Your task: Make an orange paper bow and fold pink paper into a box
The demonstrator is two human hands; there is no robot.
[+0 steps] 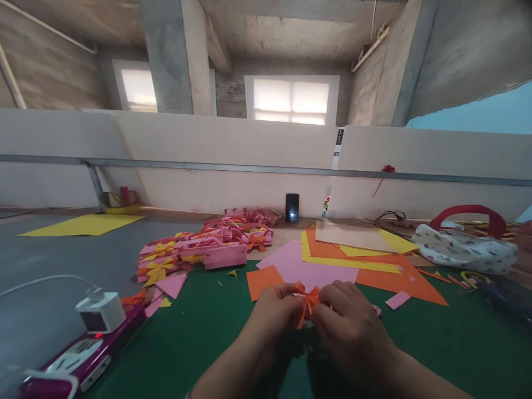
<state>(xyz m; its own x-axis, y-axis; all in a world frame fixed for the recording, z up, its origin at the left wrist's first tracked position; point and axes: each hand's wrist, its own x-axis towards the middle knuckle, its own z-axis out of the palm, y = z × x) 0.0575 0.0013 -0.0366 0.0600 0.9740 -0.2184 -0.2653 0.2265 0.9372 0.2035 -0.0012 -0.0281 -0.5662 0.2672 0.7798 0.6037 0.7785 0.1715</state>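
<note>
Between my hands, low in the middle of the head view, is a small orange paper bow [306, 301] with loose strips hanging from it. My left hand [277, 310] pinches its left side, and my right hand [351, 318] grips the right side, fingers curled. Both hands are above the green mat [199, 343]. Just behind my left hand lies an orange paper square [261, 281]. Beyond the bow a large pink sheet [303, 263] is spread out. A small round pinkish item, partly hidden, peeks out beside my right hand.
A heap of pink paper pieces [224, 257] with yellow and orange bows sits to the left. Orange sheets [419, 284] and scissors [477, 279] are at right, near a patterned bag [461, 249]. At front left is a purple power strip [112, 343] with a white charger [101, 312]. A phone [292, 207] stands behind.
</note>
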